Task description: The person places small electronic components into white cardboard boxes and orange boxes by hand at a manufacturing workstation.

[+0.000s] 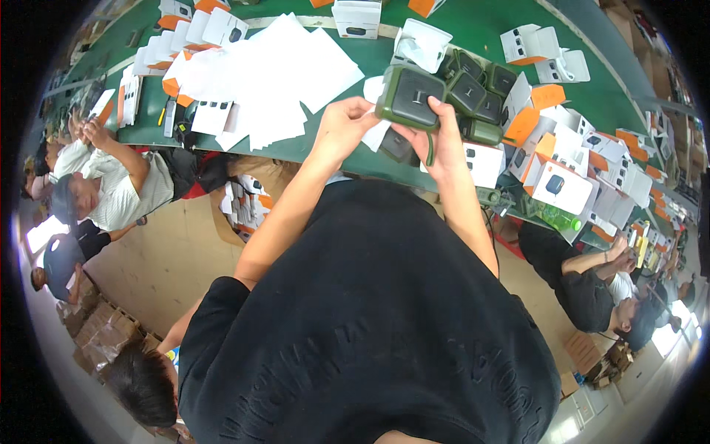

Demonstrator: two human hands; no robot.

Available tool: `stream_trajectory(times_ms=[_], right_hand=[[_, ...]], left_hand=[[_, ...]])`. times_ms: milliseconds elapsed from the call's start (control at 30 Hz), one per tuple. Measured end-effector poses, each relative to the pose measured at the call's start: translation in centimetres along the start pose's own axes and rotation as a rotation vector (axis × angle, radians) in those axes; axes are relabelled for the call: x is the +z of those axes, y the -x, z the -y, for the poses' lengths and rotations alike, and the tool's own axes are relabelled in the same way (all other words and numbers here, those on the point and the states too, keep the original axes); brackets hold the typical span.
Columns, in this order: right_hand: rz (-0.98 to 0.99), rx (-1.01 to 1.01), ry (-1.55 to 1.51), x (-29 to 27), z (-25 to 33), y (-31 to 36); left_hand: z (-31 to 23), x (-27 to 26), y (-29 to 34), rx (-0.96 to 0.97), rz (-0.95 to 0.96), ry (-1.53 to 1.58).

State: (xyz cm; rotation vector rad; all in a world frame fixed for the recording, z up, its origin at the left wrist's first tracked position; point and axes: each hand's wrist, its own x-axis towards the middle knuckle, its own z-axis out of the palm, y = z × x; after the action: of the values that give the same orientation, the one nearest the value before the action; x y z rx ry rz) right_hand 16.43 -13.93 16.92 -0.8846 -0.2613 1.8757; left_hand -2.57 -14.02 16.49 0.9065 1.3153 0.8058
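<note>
Both my hands are raised over the green conveyor table (473, 29). Between them is a dark green boxy device (409, 96) with a black square face and a short green strap hanging below it. My right hand (446, 144) grips the device from its right side and underneath. At the device's left edge, my left hand (342, 124) pinches a white slip of paper (376, 135). Several more green devices (473, 92) lie in a cluster just right of the held one.
Loose white sheets (274, 74) are spread on the table to the left. White and orange cartons (562, 181) pile up on the right, with a green bottle (558, 217) near them. Other people sit at the left and right edges. Cardboard boxes (96, 333) stand on the floor.
</note>
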Motion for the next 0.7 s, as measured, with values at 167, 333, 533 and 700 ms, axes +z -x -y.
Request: stream_trajectory(times_ms=[167, 333, 533, 700], right_hand=[[0.101, 0.098, -0.146, 0.6, 1.4, 1.8], [-0.002, -0.016, 0.056, 0.7, 0.5, -0.3], [-0.03, 0.034, 0.097, 0.8, 2.9, 0.1], [-0.062, 0.021, 0.098, 0.0, 3.2, -0.6]], left_hand=[[0.2, 0.1, 0.1, -0.002, -0.056, 0.318], [0.2, -0.1, 0.0, -0.053, 0.104, 0.218], [0.0, -1.8, -0.7, -0.085, 0.134, 0.21], [-0.5, -0.9, -0.7, -0.013, 0.292, 0.114]])
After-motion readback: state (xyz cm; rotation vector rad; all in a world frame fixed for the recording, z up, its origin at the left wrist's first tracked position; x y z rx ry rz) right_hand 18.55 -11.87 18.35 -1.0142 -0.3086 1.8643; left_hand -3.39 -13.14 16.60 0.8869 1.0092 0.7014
